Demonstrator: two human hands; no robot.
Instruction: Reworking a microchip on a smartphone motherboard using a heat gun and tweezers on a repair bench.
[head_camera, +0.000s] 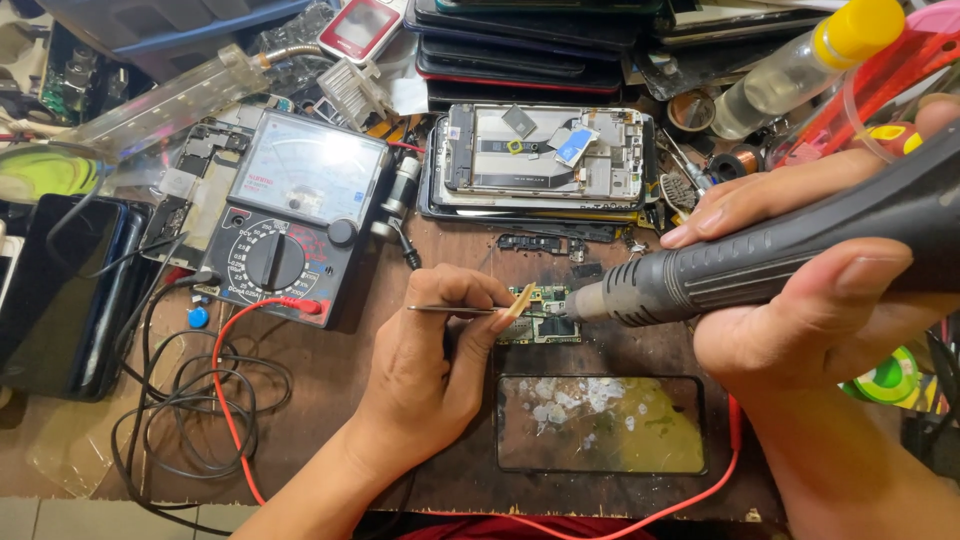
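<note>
The right hand (830, 300) is wrapped around a hot-air tool (760, 260), a dark ribbed handle with a grey metal nozzle. Its long axis runs from upper right down to the left, and the nozzle points left at a small green circuit board (540, 318) lying on the worn brown wooden desk (330, 380). The fingers (760, 195) are fully curled about the handle.

The left hand (435, 350) pinches thin metal tweezers (455, 309), lying nearly level with the tips pointing right onto the board's left edge.

Just below the board lies a rectangular glass phone panel (600, 425) with white specks. To the left sits a black analogue multimeter (290, 215) with a pale dial face, a round selector knob and a red lead (225, 390). Behind the board rests an opened phone frame (545, 155), and at upper right a clear bottle (790, 70) with a yellow cap lies tilted.
</note>
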